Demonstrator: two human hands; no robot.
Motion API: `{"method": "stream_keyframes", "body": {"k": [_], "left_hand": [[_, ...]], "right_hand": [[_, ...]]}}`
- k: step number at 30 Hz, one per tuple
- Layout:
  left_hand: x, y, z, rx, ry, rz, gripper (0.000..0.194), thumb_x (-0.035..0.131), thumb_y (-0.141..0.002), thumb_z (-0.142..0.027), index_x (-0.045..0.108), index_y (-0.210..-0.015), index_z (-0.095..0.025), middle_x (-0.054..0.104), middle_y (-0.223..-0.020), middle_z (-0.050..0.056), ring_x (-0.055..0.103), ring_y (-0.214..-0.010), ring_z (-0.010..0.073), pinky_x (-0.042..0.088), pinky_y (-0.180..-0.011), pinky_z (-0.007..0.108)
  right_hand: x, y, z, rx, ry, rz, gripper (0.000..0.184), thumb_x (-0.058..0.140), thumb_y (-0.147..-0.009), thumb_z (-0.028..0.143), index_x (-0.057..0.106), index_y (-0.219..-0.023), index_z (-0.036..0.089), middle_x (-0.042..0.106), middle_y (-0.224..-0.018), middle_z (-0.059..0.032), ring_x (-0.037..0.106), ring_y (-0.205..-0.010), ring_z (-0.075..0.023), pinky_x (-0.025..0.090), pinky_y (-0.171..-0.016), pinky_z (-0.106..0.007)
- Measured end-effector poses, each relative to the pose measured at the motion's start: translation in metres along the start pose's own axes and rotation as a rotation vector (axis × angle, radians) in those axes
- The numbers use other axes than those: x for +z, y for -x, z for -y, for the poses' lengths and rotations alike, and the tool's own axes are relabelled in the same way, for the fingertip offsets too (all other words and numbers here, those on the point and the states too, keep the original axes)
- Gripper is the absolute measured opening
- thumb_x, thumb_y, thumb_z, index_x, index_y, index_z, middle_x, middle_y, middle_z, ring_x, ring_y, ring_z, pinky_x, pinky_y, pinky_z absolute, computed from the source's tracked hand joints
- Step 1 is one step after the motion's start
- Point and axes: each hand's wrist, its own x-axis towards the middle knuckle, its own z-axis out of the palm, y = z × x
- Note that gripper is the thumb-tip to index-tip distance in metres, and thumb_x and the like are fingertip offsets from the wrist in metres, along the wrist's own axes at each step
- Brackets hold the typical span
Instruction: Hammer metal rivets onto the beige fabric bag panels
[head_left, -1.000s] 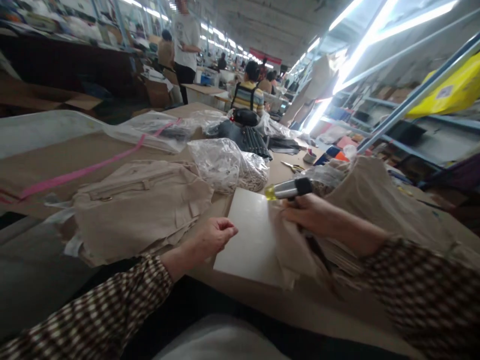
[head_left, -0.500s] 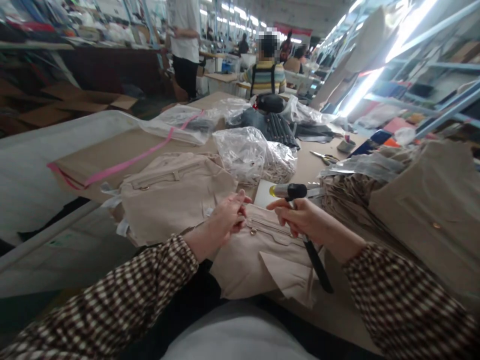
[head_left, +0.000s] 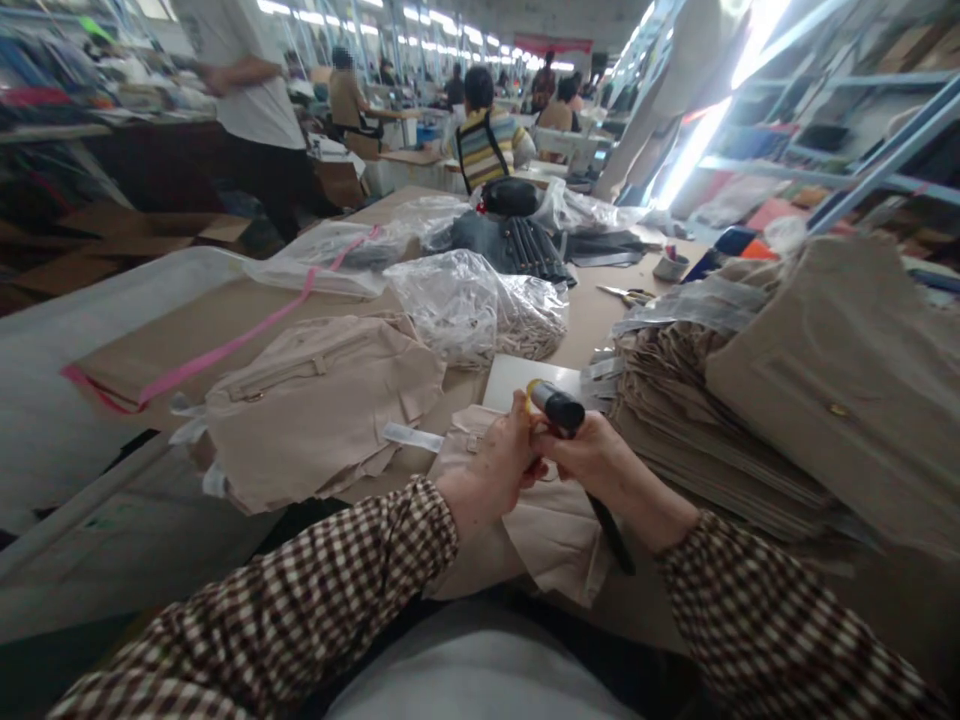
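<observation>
Busy workshop table [head_left: 585, 320] | both hands closed: right hand [head_left: 600, 462] grips hammer [head_left: 556, 405], rigid, head-heavy, hold the handle | left hand [head_left: 504, 462] pinches soft, limp cloth piece [head_left: 551, 530] at 6 o'clock

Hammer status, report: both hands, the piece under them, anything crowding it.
Right hand shut on hammer, head raised. Left hand pinching at the beige fabric piece beneath. Beige stack close right; finished beige pile left, apart.
</observation>
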Motion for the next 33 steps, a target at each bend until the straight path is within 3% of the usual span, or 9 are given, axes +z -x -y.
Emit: {"method": "stream_keyframes", "body": {"k": [2,4,8,12,16,25,33], "left_hand": [[0.006,-0.002,0.002,0.024,-0.009,0.003,0.063,0.026,-0.090,-0.072,0.053,-0.077,-0.017,0.044,-0.050,-0.001,0.041,-0.038,0.0077,0.024,-0.038,0.018],[0.009,-0.006,0.002,0.039,-0.043,0.002,0.058,0.029,-0.092,-0.068,0.053,-0.078,-0.017,0.043,-0.049,-0.002,0.040,-0.037,0.0078,0.025,-0.037,0.019],[0.002,-0.017,0.000,0.075,-0.203,-0.012,0.045,0.053,-0.086,-0.062,0.051,-0.079,-0.018,0.042,-0.054,-0.006,0.036,-0.038,0.0055,0.027,-0.037,0.018],[-0.004,-0.025,-0.002,0.065,-0.432,0.195,0.044,0.070,-0.073,-0.057,0.058,-0.077,-0.015,0.043,-0.057,-0.005,0.033,-0.040,0.0041,0.023,-0.037,0.018],[-0.002,-0.032,-0.002,0.005,-0.538,0.336,0.050,0.076,-0.062,-0.060,0.064,-0.073,-0.013,0.053,-0.063,0.000,0.032,-0.043,0.0042,0.023,-0.038,0.019],[-0.009,-0.052,0.003,-0.019,-0.729,0.280,0.040,0.076,-0.064,-0.054,0.065,-0.060,-0.016,0.039,-0.045,-0.005,0.027,-0.040,0.0064,0.017,-0.038,0.022],[-0.018,-0.065,0.018,0.069,-0.978,0.204,0.034,0.067,-0.075,-0.044,0.073,-0.072,-0.011,0.047,-0.053,-0.003,0.031,-0.050,0.0081,0.023,-0.046,0.022]], "right_hand": [[-0.005,0.004,0.007,-0.010,-0.115,-0.045,0.025,0.067,-0.067,0.041,0.056,-0.069,0.018,0.053,-0.053,0.0033,0.044,-0.042,-0.0079,0.037,-0.041,-0.021],[-0.012,0.009,0.010,-0.009,-0.220,-0.017,0.028,0.067,-0.069,0.043,0.056,-0.070,0.018,0.057,-0.055,0.0016,0.051,-0.046,-0.0095,0.039,-0.043,-0.020],[-0.036,0.014,0.001,0.037,-0.217,0.025,0.035,0.068,-0.071,0.050,0.056,-0.074,0.017,0.063,-0.066,-0.0014,0.057,-0.051,-0.0108,0.040,-0.042,-0.019],[-0.056,0.009,-0.026,0.068,-0.042,0.038,0.039,0.073,-0.069,0.050,0.055,-0.065,0.016,0.050,-0.051,0.0044,0.036,-0.038,-0.0046,0.024,-0.036,-0.019],[-0.059,0.001,-0.047,0.103,0.014,0.085,0.044,0.075,-0.067,0.054,0.056,-0.063,0.015,0.048,-0.050,0.0055,0.034,-0.039,-0.0046,0.021,-0.037,-0.020],[-0.053,-0.010,-0.058,0.191,0.170,0.069,0.042,0.069,-0.071,0.050,0.049,-0.052,0.018,0.043,-0.040,0.0056,0.036,-0.036,-0.0062,0.023,-0.036,-0.021],[-0.052,-0.009,-0.064,0.233,0.260,0.018,0.006,0.057,-0.071,0.019,0.057,-0.066,0.016,0.048,-0.045,0.0063,0.041,-0.038,-0.0075,0.029,-0.038,-0.019]]}}
